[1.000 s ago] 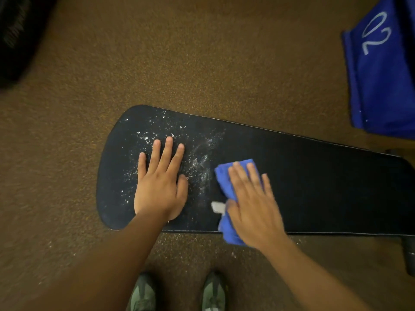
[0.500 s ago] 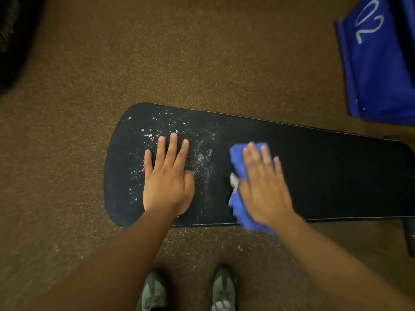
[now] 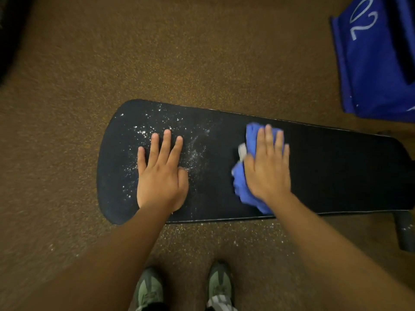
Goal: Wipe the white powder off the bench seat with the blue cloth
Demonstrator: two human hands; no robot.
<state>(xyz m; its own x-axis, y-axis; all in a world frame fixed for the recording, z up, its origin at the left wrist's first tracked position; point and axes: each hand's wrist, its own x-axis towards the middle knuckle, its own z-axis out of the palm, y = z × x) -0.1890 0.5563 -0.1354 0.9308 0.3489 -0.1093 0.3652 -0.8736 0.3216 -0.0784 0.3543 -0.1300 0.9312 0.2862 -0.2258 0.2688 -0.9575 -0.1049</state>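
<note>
A long black bench seat (image 3: 336,176) lies across the view over a brown floor. White powder (image 3: 157,129) is scattered on its rounded left end, around my left hand (image 3: 161,176), which rests flat with fingers spread. My right hand (image 3: 267,169) presses palm-down on the crumpled blue cloth (image 3: 241,189) at the middle of the seat, to the right of the powder. A small white tag (image 3: 242,151) sticks out of the cloth on its left side.
A blue fabric item marked "02" (image 3: 377,63) stands at the top right. A dark object (image 3: 9,30) fills the top left corner. My two green shoes (image 3: 184,288) stand below the bench. A black bench leg (image 3: 406,232) shows at the right. Powder specks dot the floor.
My right hand has slid the blue cloth to the right along the seat, away from my left hand and the powder. The left hand has stayed flat in place.
</note>
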